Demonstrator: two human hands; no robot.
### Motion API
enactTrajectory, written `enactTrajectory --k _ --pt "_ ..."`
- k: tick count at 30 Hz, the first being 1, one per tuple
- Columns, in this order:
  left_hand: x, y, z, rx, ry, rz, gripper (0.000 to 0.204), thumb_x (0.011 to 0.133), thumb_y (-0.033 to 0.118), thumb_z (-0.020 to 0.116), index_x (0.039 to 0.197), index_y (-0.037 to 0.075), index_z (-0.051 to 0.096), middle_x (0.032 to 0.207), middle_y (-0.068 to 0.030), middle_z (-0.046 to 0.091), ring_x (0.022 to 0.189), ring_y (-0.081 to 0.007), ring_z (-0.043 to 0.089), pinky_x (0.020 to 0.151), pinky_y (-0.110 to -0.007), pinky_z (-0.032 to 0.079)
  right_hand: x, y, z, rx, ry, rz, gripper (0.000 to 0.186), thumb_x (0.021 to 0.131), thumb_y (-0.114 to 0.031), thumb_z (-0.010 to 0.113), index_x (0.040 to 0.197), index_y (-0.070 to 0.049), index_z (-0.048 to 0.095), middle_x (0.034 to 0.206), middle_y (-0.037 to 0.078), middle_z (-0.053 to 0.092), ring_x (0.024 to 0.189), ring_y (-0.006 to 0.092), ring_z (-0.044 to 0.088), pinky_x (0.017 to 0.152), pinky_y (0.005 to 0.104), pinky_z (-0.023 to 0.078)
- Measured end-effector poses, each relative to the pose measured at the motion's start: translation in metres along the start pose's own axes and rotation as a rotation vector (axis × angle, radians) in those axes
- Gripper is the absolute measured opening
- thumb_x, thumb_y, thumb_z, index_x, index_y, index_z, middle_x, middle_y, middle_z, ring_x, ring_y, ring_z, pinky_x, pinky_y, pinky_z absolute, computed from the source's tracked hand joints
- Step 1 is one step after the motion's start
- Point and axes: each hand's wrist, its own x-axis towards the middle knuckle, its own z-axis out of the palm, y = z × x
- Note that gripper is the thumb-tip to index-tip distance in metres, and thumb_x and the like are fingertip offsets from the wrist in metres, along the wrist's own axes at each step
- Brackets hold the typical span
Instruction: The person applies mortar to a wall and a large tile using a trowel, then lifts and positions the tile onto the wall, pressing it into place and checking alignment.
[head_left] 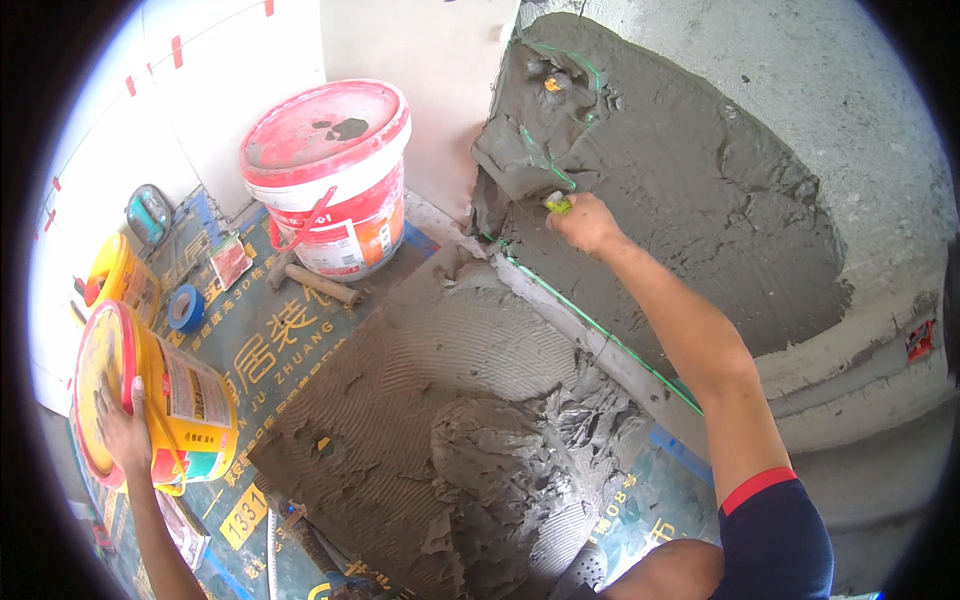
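Observation:
My right hand (588, 226) is closed around the yellow-green handle of a trowel (557, 203); its blade blends into the grey mortar. It is at the left edge of a broad patch of wet mortar (690, 190) spread on the concrete wall. My left hand (122, 432) lies with fingers spread on the lid of a yellow bucket (190, 400) with a red rim. Below and between my arms is a large slab (370, 385) coated in mortar, with combed ridges and a rough heap (500, 450) towards its near right side.
A white-and-red lidded bucket (340, 225) stands by the white wall panels, a hammer (322, 284) beside it. Blue tape (186, 308), another yellow bucket (125, 275) and a teal tool (149, 215) sit at left on the printed floor sheet (270, 350). A green laser line (600, 330) crosses the ledge.

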Motion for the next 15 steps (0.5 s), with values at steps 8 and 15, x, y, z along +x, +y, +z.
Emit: enactTrajectory --k 8,15 --pt "0.006 -0.012 0.012 -0.021 0.038 0.031 0.084 0.088 0.069 0.034 0.148 0.011 0.022 0.147 -0.0171 0.035 0.132 -0.036 0.038 0.109 -0.049 0.03 -0.013 0.004 -0.024 0.231 -0.015 0.043 0.032 0.072 -0.029 0.067 0.083 0.001 0.062 0.065 0.012 0.061 0.059 0.0225 0.059 0.061 0.0359 0.047" --pt "0.006 -0.008 0.011 -0.049 0.019 0.047 0.085 0.087 0.069 0.035 0.148 0.01 0.023 0.146 -0.0181 0.035 0.131 -0.0366 0.039 0.108 -0.049 0.031 -0.041 0.026 -0.059 0.479 -0.047 -0.048 0.02 0.077 -0.02 0.067 0.074 -0.004 0.054 0.057 0.0 0.05 0.046 0.0105 0.044 0.044 0.029 0.034"
